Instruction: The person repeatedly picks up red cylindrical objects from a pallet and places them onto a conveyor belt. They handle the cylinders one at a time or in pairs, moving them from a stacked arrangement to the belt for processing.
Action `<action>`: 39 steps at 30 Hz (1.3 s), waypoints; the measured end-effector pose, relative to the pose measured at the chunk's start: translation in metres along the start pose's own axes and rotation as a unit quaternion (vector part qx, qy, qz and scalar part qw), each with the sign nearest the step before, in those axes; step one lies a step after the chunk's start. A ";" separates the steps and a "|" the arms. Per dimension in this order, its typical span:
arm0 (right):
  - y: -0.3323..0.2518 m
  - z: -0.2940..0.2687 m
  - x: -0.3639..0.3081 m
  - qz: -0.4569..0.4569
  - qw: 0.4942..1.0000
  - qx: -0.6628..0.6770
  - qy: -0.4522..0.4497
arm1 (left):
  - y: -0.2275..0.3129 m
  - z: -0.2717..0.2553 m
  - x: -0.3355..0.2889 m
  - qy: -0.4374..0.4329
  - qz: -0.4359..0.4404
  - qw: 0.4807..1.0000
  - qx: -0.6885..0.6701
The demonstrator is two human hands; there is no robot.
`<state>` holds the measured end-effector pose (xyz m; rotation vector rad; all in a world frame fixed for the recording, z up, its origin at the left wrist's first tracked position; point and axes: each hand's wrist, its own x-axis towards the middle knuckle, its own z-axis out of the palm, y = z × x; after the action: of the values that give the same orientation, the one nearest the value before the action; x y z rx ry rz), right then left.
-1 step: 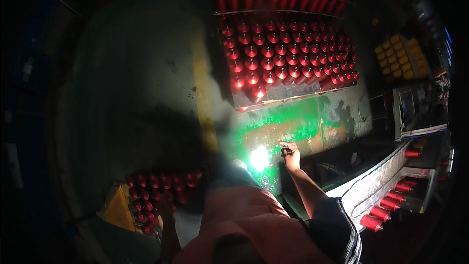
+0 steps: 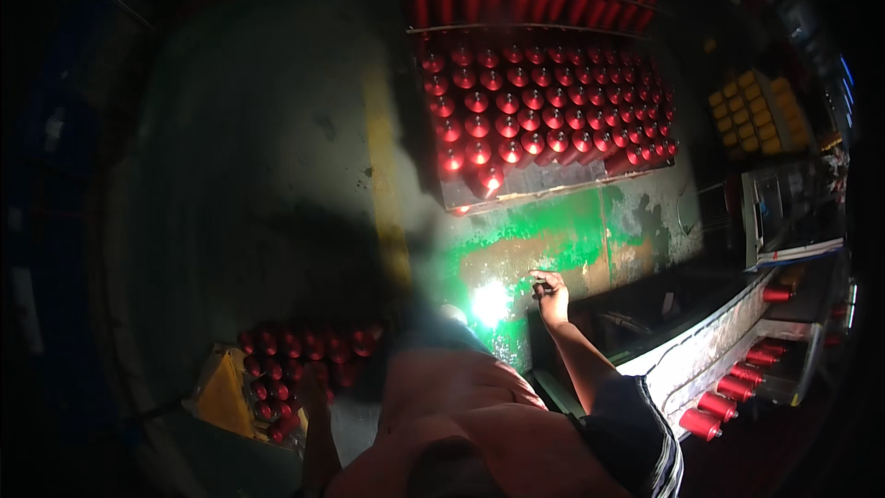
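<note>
Head: L hand [image 2: 314,384] nr cylinders [image 2: 279,389] (prob.)

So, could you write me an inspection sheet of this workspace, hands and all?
Surface: worn, green-painted floor with a yellow stripe.
Things: cone-topped red cylinders in upright rows ahead; more red cylinders lower left and along the right.
Clutter: small pale item on the right, unidentifiable.
Hands: left hand by the lower-left cylinders, grip too dark to tell; right hand above the floor, fingers partly curled, contents unclear.
Cables: nothing certain seen.
Surroundings: stacked yellow pieces; dim edges.
</note>
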<state>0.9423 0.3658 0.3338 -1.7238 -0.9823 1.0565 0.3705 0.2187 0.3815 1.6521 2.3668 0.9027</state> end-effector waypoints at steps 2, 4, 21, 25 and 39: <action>0.000 0.002 0.014 -0.058 0.998 -0.036 -0.015 | -0.010 0.017 0.006 -0.024 0.127 0.982 0.136; -0.016 0.015 0.034 -0.105 0.993 -0.052 -0.021 | 0.012 0.025 0.032 -0.139 0.013 0.979 0.150; -0.231 0.444 0.240 -0.321 0.797 -0.139 -0.492 | 0.049 0.048 0.052 0.243 -0.464 0.806 -0.275; -0.267 0.545 0.202 -0.264 0.762 -0.107 -0.582 | 0.062 0.038 0.068 0.357 -0.567 0.644 -0.370; -0.253 0.847 -0.052 -0.542 0.162 -0.130 -0.814 | -0.029 0.063 0.187 0.416 -0.661 0.614 -0.113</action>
<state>0.0948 0.6215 0.3561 1.3226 -2.8625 1.1723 0.2986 0.4034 0.3585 -1.0015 2.6616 1.4731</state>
